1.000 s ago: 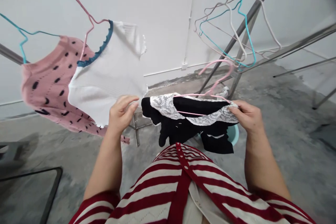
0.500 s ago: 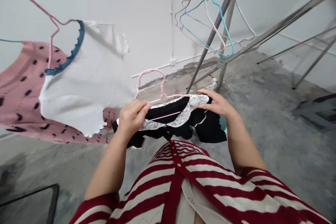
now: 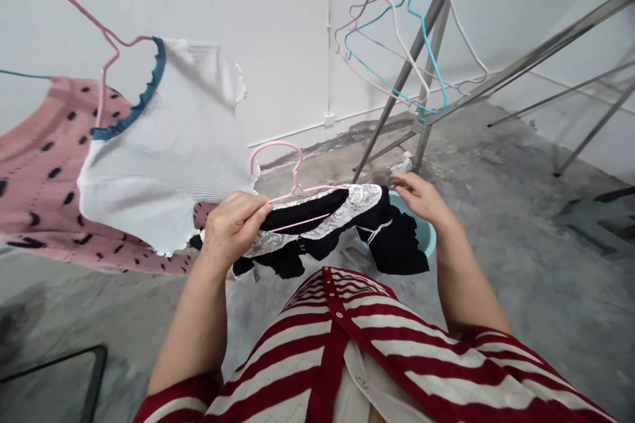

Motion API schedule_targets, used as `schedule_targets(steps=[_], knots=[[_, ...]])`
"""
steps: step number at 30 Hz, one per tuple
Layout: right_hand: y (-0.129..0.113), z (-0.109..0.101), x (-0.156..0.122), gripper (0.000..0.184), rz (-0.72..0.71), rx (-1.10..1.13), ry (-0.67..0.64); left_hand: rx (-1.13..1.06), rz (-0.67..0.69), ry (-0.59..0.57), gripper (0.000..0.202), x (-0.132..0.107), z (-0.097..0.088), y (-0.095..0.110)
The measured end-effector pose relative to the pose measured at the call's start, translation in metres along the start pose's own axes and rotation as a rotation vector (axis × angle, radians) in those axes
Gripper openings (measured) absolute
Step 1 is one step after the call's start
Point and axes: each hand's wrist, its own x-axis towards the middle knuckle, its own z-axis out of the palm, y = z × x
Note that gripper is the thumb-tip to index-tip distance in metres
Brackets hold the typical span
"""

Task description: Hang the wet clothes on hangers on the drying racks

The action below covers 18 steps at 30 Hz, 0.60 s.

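Note:
A black garment (image 3: 387, 238) with a white lace collar (image 3: 357, 201) hangs on a pink hanger (image 3: 278, 162) in front of my chest. My left hand (image 3: 233, 228) is closed on the garment's left shoulder and the hanger's arm. Just right of the collar's end, my right hand (image 3: 421, 198) hovers with its fingers loosely apart and nothing in them. A teal basin (image 3: 426, 231) shows on the floor behind the garment.
A white top (image 3: 163, 158) with blue trim and a pink spotted top (image 3: 34, 172) hang on hangers at the left. Several empty wire hangers (image 3: 407, 33) dangle from the metal drying rack (image 3: 431, 26) behind. A dark frame (image 3: 92, 377) lies on the concrete floor at lower left.
My left hand took hold of the garment's left shoulder and the hanger. My right hand let go of the collar's right end. The garment shifted left and the hanger's hook swung upright.

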Motion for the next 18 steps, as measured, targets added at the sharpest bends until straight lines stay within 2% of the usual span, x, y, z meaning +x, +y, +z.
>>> schedule_targets(steps=[3, 6, 8, 10, 13, 15, 18], knots=[[-0.032, -0.006, 0.001, 0.032, -0.199, -0.008, 0.018, 0.049, 0.012, -0.023, 0.017, 0.002, 0.006, 0.008], [-0.07, 0.003, 0.006, 0.027, -0.424, -0.032, -0.173, 0.059, 0.033, -0.052, 0.02, 0.003, 0.014, 0.016], [-0.089, 0.016, 0.01, 0.024, -0.517, -0.056, -0.3, 0.056, 0.044, -0.069, 0.021, 0.004, 0.016, 0.022], [-0.099, 0.025, 0.013, 0.025, -0.556, -0.052, -0.339, 0.029, 0.051, -0.079, 0.021, 0.005, 0.015, 0.025], [-0.102, 0.025, 0.015, 0.023, -0.572, -0.002, -0.289, -0.107, 0.051, -0.095, 0.018, 0.006, 0.003, 0.022], [-0.101, 0.015, 0.014, 0.02, -0.562, 0.028, -0.247, -0.205, 0.004, -0.099, 0.02, 0.003, -0.008, 0.009], [-0.093, -0.007, 0.013, 0.017, -0.492, 0.043, -0.167, -0.315, -0.162, -0.113, 0.036, -0.009, -0.021, -0.024]])
